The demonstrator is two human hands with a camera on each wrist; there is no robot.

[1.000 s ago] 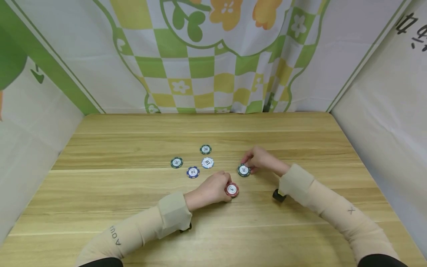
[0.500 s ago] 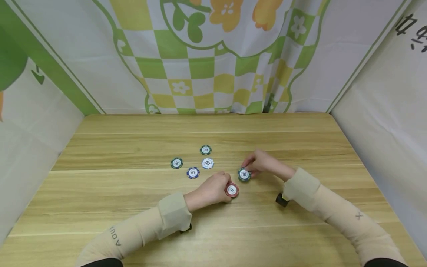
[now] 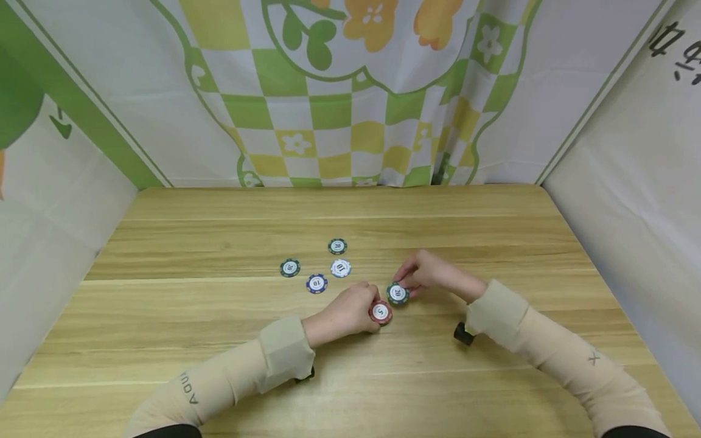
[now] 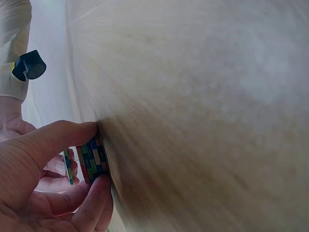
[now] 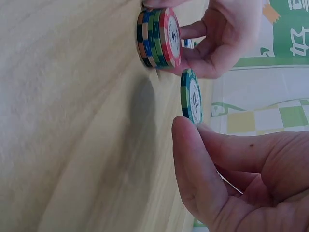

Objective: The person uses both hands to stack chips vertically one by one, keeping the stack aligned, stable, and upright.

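Note:
My left hand (image 3: 353, 309) grips the sides of a short stack of poker chips on the table. A red chip marked 5 (image 3: 380, 312) tops it, and several chips of other colours show beneath in the right wrist view, where the stack (image 5: 157, 38) appears side-on. Between thumb and finger my right hand (image 3: 429, 272) pinches a green poker chip marked 20 (image 3: 398, 294) by its edge. That chip is held above the table, just beyond and right of the stack; in the right wrist view a gap separates the green chip (image 5: 191, 98) from the stack.
On the wooden table (image 3: 219, 231) lie loose chips left of the hands: a green chip (image 3: 338, 246) at the back, another green chip (image 3: 290, 267) farther left, a white chip (image 3: 341, 268) and a blue chip (image 3: 317, 283). A patterned curtain (image 3: 328, 109) hangs behind the table.
My right hand has brought the green chip nearer to me and slightly left, close to the stack. The left hand and the loose chips have stayed put.

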